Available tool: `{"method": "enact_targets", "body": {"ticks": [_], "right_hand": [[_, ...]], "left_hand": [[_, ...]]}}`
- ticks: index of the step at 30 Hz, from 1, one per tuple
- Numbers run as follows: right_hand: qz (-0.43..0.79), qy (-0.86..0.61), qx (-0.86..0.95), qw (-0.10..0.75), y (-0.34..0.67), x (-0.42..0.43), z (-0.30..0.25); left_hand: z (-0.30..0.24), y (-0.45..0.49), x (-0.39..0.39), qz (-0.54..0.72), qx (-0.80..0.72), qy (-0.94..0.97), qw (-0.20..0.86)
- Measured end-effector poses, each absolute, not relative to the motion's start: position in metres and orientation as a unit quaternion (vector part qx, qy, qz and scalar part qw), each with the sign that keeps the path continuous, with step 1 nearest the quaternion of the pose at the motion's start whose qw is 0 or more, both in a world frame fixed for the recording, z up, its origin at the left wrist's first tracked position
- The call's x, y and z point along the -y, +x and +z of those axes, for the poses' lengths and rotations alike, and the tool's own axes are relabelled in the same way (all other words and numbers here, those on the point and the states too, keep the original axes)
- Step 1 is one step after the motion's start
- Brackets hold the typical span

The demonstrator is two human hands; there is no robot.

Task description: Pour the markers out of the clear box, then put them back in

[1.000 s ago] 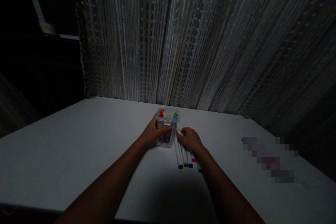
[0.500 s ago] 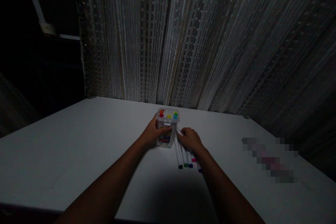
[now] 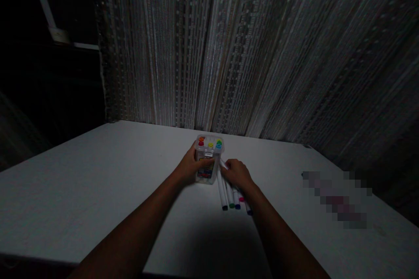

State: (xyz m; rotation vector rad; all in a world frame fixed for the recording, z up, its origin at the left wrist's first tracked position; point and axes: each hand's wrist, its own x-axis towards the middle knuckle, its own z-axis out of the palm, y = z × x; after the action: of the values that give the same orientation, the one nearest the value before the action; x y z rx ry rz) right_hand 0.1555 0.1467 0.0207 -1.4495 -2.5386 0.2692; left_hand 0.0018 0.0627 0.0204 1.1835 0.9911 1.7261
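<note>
My left hand (image 3: 190,166) is wrapped round a clear plastic marker case (image 3: 209,175), its thumb lying across the labelled front. The case stands upright on the table, and red, orange, yellow, green and blue marker ends (image 3: 210,144) show at its top. Just right of the case, several white markers (image 3: 222,192) lie side by side on the table, their black, green, blue, pink and dark ends toward me. My right hand (image 3: 236,171) is closed over the far ends of these markers, fingers bent; exactly which ones it grips is hidden.
The white table (image 3: 98,192) has its front edge near the bottom of the view. A striped curtain (image 3: 203,52) hangs along its back edge. On the right side lies a pixelated, blurred object (image 3: 334,200). A window frame (image 3: 46,4) shows at upper left in the dim room.
</note>
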Motion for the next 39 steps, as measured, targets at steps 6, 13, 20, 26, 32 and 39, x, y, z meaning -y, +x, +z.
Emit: {"method": "enact_targets", "body": {"ticks": [6, 13, 20, 26, 32, 39], "right_hand": [[0.093, -0.494, 0.859, 0.099, 0.1554, -0.1461, 0.0217], [0.094, -0.493, 0.859, 0.102, 0.1553, -0.1470, 0.0210], [0.104, -0.498, 0.854, 0.103, 0.1551, -0.1456, 0.0228], [0.095, -0.492, 0.859, 0.103, 0.1560, -0.1471, 0.0207], [0.098, -0.492, 0.858, 0.107, 0.1553, -0.1462, 0.0208], [0.101, -0.494, 0.858, 0.104, 0.1554, -0.1461, 0.0219]], "left_hand": [[0.0209, 0.0014, -0.0623, 0.674, -0.402, 0.471, 0.402], [0.0228, 0.0033, -0.0609, 0.678, -0.400, 0.464, 0.406], [0.0199, 0.0013, -0.0634, 0.676, -0.393, 0.472, 0.407], [0.0197, 0.0017, -0.0639, 0.677, -0.405, 0.463, 0.403], [0.0195, 0.0010, -0.0639, 0.677, -0.396, 0.476, 0.398], [0.0202, 0.0016, -0.0625, 0.676, -0.394, 0.476, 0.401]]}}
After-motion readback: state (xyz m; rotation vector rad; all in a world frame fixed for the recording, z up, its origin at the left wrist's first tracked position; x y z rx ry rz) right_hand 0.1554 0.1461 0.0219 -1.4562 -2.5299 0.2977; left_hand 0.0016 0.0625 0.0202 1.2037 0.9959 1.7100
